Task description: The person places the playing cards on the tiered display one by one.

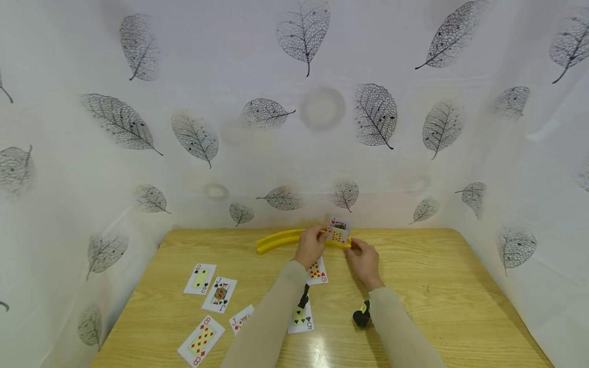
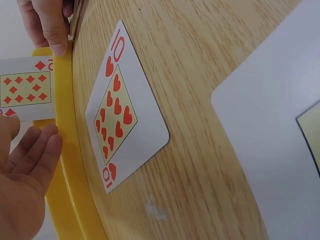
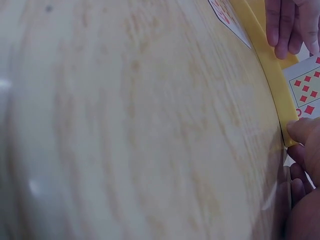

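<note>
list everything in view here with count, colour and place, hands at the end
backdrop: 1, white with dark leaf prints, behind table
table: 1, light wood, below
card holder: 1, yellow, curved, table's far side
standing cards: 2, white, printed, holder's right part
loose cards: 6 visible, white, printed, table's left and middle
devices: 2, black, beside forearms
sleeves: 2, beige, forearms
left hand: 1, bare, by standing cards
right hand: 1, bare, holder's right end

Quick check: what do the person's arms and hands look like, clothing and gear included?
The left hand and right hand are bare, with no gloves visible. The left sleeve and right sleeve are long, pale beige and plain. A narrow black piece shows beside the left sleeve, and a rounded black piece with a yellow-green patch beside the right.
</note>
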Available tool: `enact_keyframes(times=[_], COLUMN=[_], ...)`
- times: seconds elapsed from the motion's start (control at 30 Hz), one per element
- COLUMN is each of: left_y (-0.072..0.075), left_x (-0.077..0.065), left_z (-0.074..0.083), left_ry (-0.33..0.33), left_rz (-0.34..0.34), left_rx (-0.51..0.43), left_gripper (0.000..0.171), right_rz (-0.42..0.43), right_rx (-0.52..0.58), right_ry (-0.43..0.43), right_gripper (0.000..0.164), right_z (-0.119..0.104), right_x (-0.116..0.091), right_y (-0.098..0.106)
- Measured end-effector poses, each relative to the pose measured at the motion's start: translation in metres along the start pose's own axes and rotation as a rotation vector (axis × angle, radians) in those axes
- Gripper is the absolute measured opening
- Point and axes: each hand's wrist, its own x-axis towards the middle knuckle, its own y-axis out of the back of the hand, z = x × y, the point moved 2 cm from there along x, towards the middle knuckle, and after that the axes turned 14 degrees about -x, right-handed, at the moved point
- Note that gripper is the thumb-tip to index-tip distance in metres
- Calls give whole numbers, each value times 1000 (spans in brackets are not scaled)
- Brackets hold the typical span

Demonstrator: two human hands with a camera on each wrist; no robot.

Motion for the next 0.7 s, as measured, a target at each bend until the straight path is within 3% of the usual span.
enact_keyframes(times=[0.37,0.7], left_y=[6,24], left_x=[-5,-20], left_z=[-1,-6], left_ry=[21,42], left_rz=[-5,-43], left_rx=[-45,-36], left_gripper=[31,35], right_rz=[8,-7], right_rx=[0,2], right_ry=[-8,-19], right_gripper=[41,42], right_z=[1,-1], right_x=[0,-1], right_y=[0,0])
